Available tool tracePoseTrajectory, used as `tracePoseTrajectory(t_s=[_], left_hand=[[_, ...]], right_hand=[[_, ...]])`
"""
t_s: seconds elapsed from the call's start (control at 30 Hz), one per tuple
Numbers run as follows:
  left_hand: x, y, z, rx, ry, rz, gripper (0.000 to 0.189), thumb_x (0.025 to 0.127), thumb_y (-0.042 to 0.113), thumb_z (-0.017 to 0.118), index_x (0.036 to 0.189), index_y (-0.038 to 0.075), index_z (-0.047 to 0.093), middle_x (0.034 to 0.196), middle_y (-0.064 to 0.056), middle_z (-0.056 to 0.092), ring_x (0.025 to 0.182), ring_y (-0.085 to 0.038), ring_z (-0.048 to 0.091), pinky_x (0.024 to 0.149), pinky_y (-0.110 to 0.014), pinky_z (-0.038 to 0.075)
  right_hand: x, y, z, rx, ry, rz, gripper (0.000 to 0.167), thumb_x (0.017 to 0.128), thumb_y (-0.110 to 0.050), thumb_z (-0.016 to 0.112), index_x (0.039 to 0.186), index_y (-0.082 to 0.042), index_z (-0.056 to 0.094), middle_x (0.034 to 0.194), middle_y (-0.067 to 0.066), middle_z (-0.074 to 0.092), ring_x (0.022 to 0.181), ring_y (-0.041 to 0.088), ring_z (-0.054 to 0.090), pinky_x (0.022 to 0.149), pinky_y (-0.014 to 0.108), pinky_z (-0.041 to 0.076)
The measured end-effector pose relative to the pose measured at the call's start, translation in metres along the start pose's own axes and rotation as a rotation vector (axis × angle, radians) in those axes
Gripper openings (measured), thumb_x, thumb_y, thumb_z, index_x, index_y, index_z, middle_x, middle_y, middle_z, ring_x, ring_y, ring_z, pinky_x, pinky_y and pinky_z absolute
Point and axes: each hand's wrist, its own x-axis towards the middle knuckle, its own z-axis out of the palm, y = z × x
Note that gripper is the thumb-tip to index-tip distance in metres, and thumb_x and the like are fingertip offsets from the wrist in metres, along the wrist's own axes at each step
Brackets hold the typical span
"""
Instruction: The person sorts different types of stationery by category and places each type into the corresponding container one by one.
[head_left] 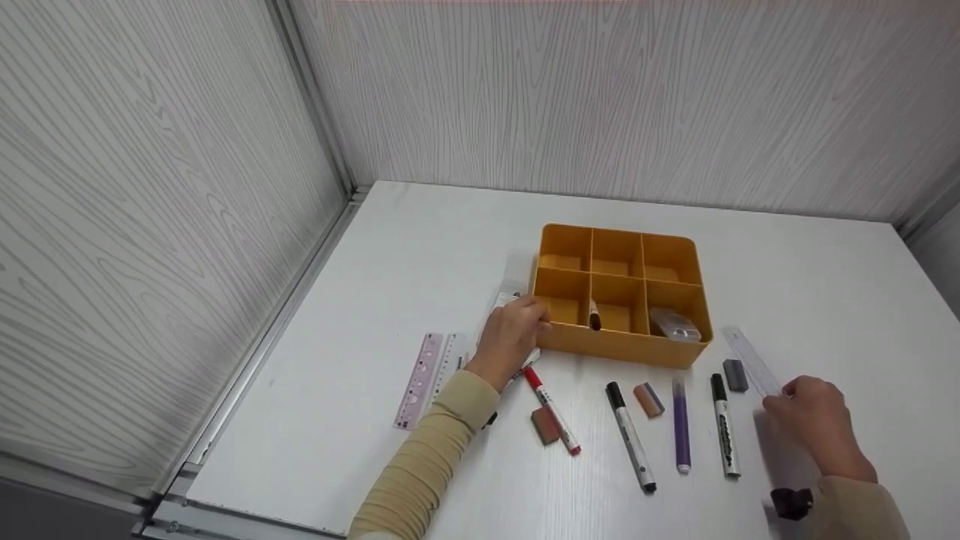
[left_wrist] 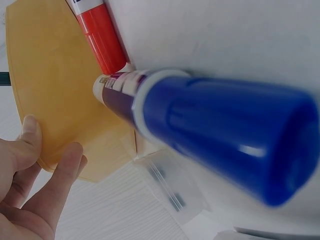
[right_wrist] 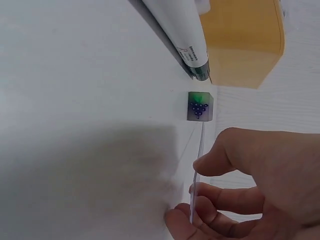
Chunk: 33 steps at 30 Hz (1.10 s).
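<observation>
My left hand (head_left: 510,341) grips the front left corner of a yellow divided box (head_left: 615,351). In the left wrist view, its thumb and fingers pinch the box wall (left_wrist: 65,100). A marker stands in the front middle compartment, and a clear plastic item (head_left: 675,325) lies in the front right one. To the right of the box, my right hand (head_left: 814,420) pinches the near end of a clear ruler (head_left: 750,360) between thumb and fingers. The ruler appears edge-on in the right wrist view, beside an eraser with a grape print (right_wrist: 199,106).
In front of the box lie a red marker (head_left: 553,412), black-capped markers (head_left: 634,442) (head_left: 725,435), a purple marker (head_left: 681,435) and erasers (head_left: 544,425) (head_left: 649,400). A pink-edged ruler (head_left: 420,381) is at the left. A blue-capped marker (left_wrist: 225,130) looms close in the left wrist view.
</observation>
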Motion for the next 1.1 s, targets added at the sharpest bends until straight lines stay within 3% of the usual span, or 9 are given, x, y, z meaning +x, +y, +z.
tracePoseTrajectory(t_s=[0.27, 0.57, 0.77, 0.93, 1.03, 1.1], left_hand=[[0.0, 0.0, 0.0, -0.01, 0.008, 0.005, 0.009, 0.092, 0.02, 0.069, 0.094, 0.012, 0.072, 0.094, 0.0, 0.07, 0.082, -0.012, 0.067, 0.079, -0.021, 0.057], [-0.001, 0.0, -0.001, 0.03, 0.056, 0.034, 0.009, 0.087, 0.02, 0.074, 0.09, 0.011, 0.073, 0.094, 0.0, 0.072, 0.083, -0.014, 0.071, 0.075, -0.022, 0.058], [0.0, 0.001, -0.001, 0.023, 0.027, 0.019, 0.008, 0.089, 0.019, 0.071, 0.092, 0.012, 0.072, 0.095, 0.0, 0.071, 0.085, -0.013, 0.071, 0.078, -0.022, 0.057], [0.0, 0.002, -0.002, 0.002, 0.001, -0.006, 0.006, 0.091, 0.016, 0.07, 0.094, 0.012, 0.072, 0.096, 0.001, 0.07, 0.085, -0.012, 0.069, 0.082, -0.021, 0.057], [0.0, 0.002, -0.001, -0.013, 0.002, -0.012, 0.006, 0.091, 0.016, 0.069, 0.095, 0.012, 0.073, 0.096, 0.001, 0.07, 0.084, -0.011, 0.068, 0.082, -0.02, 0.057], [0.0, 0.002, -0.001, -0.016, 0.003, -0.011, 0.006, 0.092, 0.016, 0.069, 0.095, 0.012, 0.072, 0.096, 0.002, 0.07, 0.084, -0.011, 0.067, 0.081, -0.02, 0.057]], right_hand=[[-0.006, -0.013, -0.006, 0.0, 0.184, -0.154, 0.043, 0.09, -0.01, 0.055, 0.114, 0.026, 0.053, 0.098, 0.037, 0.058, 0.074, 0.031, 0.057, 0.055, 0.029, 0.046], [-0.012, -0.042, -0.016, 0.042, 0.545, -0.452, 0.023, 0.084, 0.004, 0.058, 0.102, 0.015, 0.065, 0.086, 0.033, 0.062, 0.075, 0.044, 0.063, 0.052, 0.021, 0.039], [-0.012, -0.064, -0.023, 0.056, 0.563, -0.515, 0.019, 0.087, 0.004, 0.057, 0.101, 0.013, 0.068, 0.089, 0.033, 0.063, 0.079, 0.046, 0.066, 0.051, 0.009, 0.036], [-0.009, -0.081, -0.028, 0.041, 0.517, -0.544, 0.019, 0.089, 0.005, 0.056, 0.1, 0.014, 0.068, 0.09, 0.032, 0.063, 0.076, 0.042, 0.068, 0.049, 0.007, 0.038], [-0.006, -0.091, -0.029, 0.012, 0.456, -0.528, 0.021, 0.091, 0.002, 0.055, 0.102, 0.014, 0.068, 0.093, 0.032, 0.063, 0.076, 0.04, 0.068, 0.051, 0.017, 0.049], [-0.004, -0.097, -0.03, -0.017, 0.433, -0.531, 0.022, 0.091, 0.0, 0.055, 0.101, 0.015, 0.068, 0.094, 0.033, 0.063, 0.075, 0.038, 0.067, 0.055, 0.031, 0.057]])
